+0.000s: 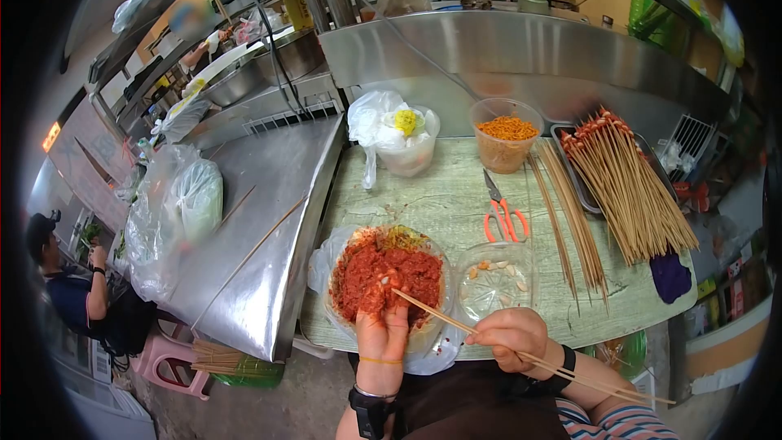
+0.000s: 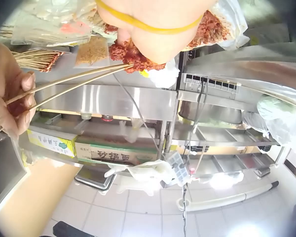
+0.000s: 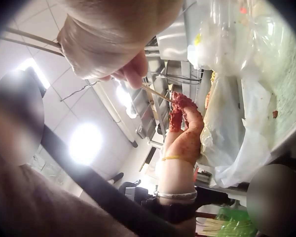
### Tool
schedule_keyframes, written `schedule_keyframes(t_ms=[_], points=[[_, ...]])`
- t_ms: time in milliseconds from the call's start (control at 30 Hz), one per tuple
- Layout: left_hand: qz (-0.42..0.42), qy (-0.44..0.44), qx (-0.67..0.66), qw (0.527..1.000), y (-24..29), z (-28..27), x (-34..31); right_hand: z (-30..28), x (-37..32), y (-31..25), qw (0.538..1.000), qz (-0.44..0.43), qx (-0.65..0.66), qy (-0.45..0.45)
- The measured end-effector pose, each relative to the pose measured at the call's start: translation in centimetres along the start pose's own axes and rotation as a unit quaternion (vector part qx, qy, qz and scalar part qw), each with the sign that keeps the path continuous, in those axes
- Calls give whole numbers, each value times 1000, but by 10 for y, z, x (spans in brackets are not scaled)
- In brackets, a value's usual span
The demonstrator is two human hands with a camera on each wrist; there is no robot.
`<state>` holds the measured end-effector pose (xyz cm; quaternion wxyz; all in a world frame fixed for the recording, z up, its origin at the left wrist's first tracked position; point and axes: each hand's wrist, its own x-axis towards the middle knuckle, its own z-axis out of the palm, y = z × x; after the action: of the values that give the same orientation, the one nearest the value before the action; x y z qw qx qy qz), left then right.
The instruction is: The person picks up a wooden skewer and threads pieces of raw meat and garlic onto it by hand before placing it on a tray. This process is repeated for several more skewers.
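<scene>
My left hand (image 1: 381,336), its fingers coated in red paste, is over a plastic-lined bowl (image 1: 318,270) filled with a red, chunky mixture (image 1: 366,265). Its thumb and fingers pinch a small red-coated piece at the tips of the skewers; paste hides what the piece is. To the right, my right hand (image 1: 511,336) grips two thin bamboo skewers (image 1: 432,310), whose back ends run out past the wrist. In the left wrist view, the skewers (image 2: 71,81) reach the red-coated fingers (image 2: 133,57). The right wrist view shows the left hand (image 3: 186,131) around the skewer tip.
Beside the bowl stands a clear container (image 1: 528,259) with several pale pieces. Behind it lie orange-handled scissors (image 1: 507,220) and loose skewers (image 1: 574,236). A dark tray (image 1: 570,179) holds loaded skewers (image 1: 635,187). At the back are a tub of orange shreds (image 1: 509,159) and a bagged tub (image 1: 411,165).
</scene>
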<state>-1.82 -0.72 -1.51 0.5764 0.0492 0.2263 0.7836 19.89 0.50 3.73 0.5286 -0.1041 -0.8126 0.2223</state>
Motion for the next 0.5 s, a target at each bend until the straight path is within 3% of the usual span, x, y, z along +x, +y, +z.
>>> schedule_keyframes(t_ms=[500], points=[[-3,0,26,1000,0,11,-5,1,12,-5,1000,3,-12,-13]])
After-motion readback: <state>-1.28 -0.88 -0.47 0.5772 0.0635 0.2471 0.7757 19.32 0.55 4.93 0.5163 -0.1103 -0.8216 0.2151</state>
